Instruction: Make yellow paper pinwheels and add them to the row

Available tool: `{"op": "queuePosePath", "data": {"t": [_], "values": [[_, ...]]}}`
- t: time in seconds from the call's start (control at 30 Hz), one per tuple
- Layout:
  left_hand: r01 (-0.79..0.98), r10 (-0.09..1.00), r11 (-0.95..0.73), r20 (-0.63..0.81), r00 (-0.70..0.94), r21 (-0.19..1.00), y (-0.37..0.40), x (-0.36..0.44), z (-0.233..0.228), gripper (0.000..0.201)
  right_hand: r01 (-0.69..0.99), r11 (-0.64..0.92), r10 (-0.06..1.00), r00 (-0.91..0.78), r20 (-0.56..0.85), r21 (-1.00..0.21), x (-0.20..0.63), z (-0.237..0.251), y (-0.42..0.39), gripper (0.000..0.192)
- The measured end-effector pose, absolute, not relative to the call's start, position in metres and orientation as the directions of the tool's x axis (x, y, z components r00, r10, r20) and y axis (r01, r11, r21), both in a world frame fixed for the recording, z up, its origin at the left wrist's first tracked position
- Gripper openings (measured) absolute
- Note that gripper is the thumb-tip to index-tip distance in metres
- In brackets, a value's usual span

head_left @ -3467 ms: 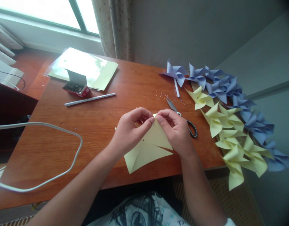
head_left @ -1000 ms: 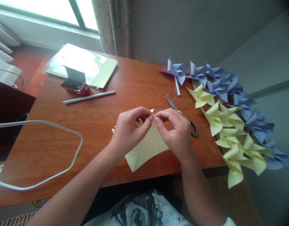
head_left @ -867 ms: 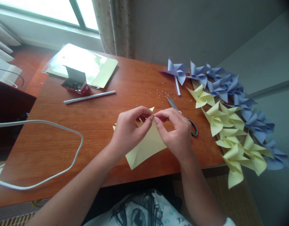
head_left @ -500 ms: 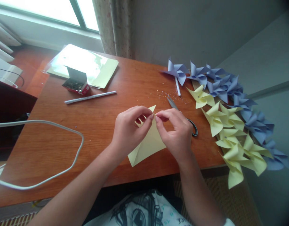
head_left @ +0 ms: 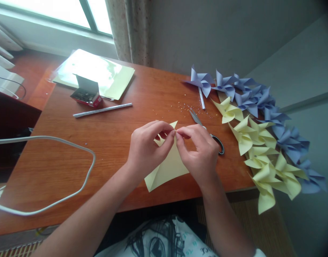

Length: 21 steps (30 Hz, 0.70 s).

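Note:
Both my hands are pinched over a creased sheet of yellow paper (head_left: 169, 164) on the desk. Thumb and fingers of my left hand (head_left: 152, 142) are closed at the tips, almost touching those of my right hand (head_left: 197, 146), which pinch in the same way. Between the fingertips is a tiny yellowish thing, too small to make out. One corner of the paper points up behind the fingers, and part of the sheet is hidden by my hands. Scissors with black handles (head_left: 219, 144) lie partly under my right hand, their blades pointing away.
Yellow paper pinwheels (head_left: 244, 132) and purple paper pinwheels (head_left: 249, 100) line the right side. Tiny scraps (head_left: 190, 107) are scattered by the scissors. At left lie a silvery paper tube (head_left: 102, 110), an opened red box (head_left: 86, 96) of small metal pieces, yellow sheets (head_left: 121, 84) and a white cable (head_left: 93, 159).
The paper's near corner has shifted slightly towards me. Both hands keep nearly the same place and pinch.

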<state>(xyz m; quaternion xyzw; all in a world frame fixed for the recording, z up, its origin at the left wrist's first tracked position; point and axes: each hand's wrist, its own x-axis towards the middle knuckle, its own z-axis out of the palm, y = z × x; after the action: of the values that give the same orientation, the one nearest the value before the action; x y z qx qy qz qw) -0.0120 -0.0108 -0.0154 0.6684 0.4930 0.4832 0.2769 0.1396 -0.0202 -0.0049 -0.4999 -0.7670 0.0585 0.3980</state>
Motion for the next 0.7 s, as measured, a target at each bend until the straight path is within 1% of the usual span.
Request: {"op": "queuePosePath", "data": {"t": [0.13,0.3,0.5,0.7], "values": [[0.320,0.935,-0.348,0.352,0.047,0.881,-0.010,-0.011,-0.017,0.005,0.738,0.479,0.806,-0.155,0.572,-0.475,0.139,-0.006,-0.020,0.010],[0.291,0.954,-0.291,0.300,0.014,0.911,-0.009,-0.012,-0.019,0.003,0.754,0.479,0.795,-0.157,0.585,-0.449,0.136,-0.007,-0.021,0.010],[0.367,0.927,-0.354,0.376,0.012,0.860,-0.011,-0.012,-0.018,0.003,0.774,0.450,0.792,-0.116,0.600,-0.445,0.132,-0.008,-0.022,0.012],[0.437,0.898,-0.403,0.440,0.018,0.804,-0.011,-0.011,-0.017,0.007,0.764,0.437,0.793,-0.079,0.604,-0.474,0.128,-0.009,-0.024,0.011]]}}
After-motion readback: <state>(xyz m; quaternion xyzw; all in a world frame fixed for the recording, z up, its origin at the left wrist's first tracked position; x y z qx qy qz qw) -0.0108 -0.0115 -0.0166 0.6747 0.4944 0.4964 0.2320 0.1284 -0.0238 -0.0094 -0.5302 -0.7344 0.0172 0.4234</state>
